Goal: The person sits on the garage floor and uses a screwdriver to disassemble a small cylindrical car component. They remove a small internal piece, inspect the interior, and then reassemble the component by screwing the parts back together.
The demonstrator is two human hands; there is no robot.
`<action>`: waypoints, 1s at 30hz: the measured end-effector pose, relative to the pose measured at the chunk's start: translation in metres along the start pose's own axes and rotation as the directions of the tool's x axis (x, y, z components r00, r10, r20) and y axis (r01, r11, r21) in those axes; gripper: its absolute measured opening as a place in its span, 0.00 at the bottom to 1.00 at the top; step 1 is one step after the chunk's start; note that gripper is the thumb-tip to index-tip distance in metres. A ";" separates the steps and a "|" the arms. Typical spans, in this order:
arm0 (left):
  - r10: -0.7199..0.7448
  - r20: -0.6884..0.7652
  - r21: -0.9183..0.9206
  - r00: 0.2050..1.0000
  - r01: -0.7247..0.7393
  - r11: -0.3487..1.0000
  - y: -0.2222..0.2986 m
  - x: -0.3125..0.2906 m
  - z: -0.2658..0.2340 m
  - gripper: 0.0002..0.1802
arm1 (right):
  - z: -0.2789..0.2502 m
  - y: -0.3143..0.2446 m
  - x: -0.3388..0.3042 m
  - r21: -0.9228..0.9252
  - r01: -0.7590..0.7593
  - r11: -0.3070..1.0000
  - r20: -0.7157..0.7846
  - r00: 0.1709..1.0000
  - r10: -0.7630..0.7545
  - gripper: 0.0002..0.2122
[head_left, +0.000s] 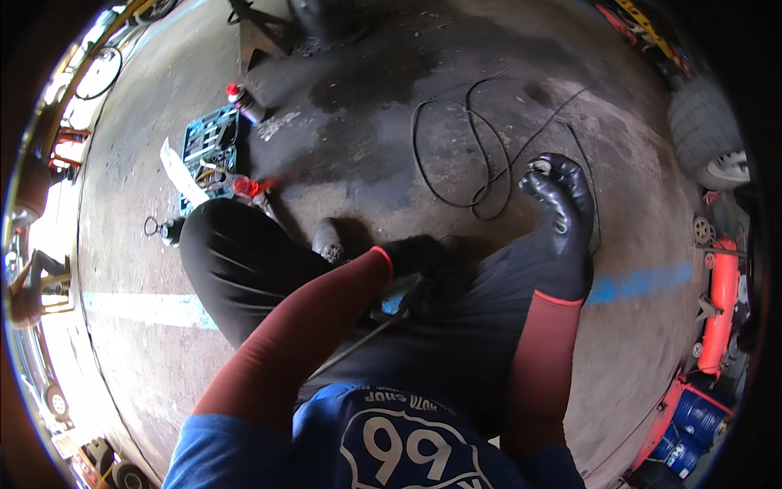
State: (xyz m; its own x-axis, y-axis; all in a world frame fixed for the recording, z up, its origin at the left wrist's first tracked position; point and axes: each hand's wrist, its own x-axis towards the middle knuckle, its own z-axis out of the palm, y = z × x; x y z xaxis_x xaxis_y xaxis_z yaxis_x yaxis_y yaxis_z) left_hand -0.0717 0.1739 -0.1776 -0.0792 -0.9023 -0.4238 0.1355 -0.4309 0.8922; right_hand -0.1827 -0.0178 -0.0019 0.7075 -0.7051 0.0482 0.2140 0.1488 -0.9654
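My right hand [560, 196], in a shiny black glove, is raised over my right thigh with its fingers curled in. A small pale spot shows at the fingertips; whether it is a held piece, I cannot make out. Between my knees, my left hand [414, 254] in a black glove reaches low, its fingers lost against dark trousers and shadow. Just below it, a thin grey rod [358, 342] slants across my lap; no grip on it can be seen. A grey shoe [327, 240] shows beyond my left forearm.
An open teal tool case [210, 134] lies left, with a red-capped spray can [244, 103] beside it and a red-headed tool [247, 187] nearer. A black cable [417, 155] loops over the floor. At right are a large tyre [705, 130], red tank [722, 306] and blue drums [699, 416].
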 end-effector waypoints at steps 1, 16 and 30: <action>0.053 0.045 -0.116 0.998 -0.047 0.992 -0.023 0.015 0.002 0.13 | -0.001 -0.002 -0.003 0.008 0.033 0.999 0.001 0.999 -0.033 0.14; 0.581 -0.253 0.257 0.774 -0.525 0.811 0.111 -0.041 -0.020 0.13 | 0.012 -0.034 -0.017 -0.090 0.059 0.994 0.069 0.996 -0.053 0.17; 0.444 -0.649 -0.122 0.618 -0.661 0.740 0.115 -0.118 -0.018 0.16 | 0.066 0.015 -0.033 -0.225 0.338 0.914 0.345 0.905 -0.249 0.18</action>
State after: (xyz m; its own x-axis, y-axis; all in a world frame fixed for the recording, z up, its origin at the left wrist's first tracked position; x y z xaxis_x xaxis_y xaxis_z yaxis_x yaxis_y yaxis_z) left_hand -0.0285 0.2307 -0.0278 0.6518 -0.7576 0.0331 0.2736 0.2757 0.9215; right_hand -0.1583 0.0534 -0.0013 0.8190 -0.4363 0.3726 0.2828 -0.2581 -0.9238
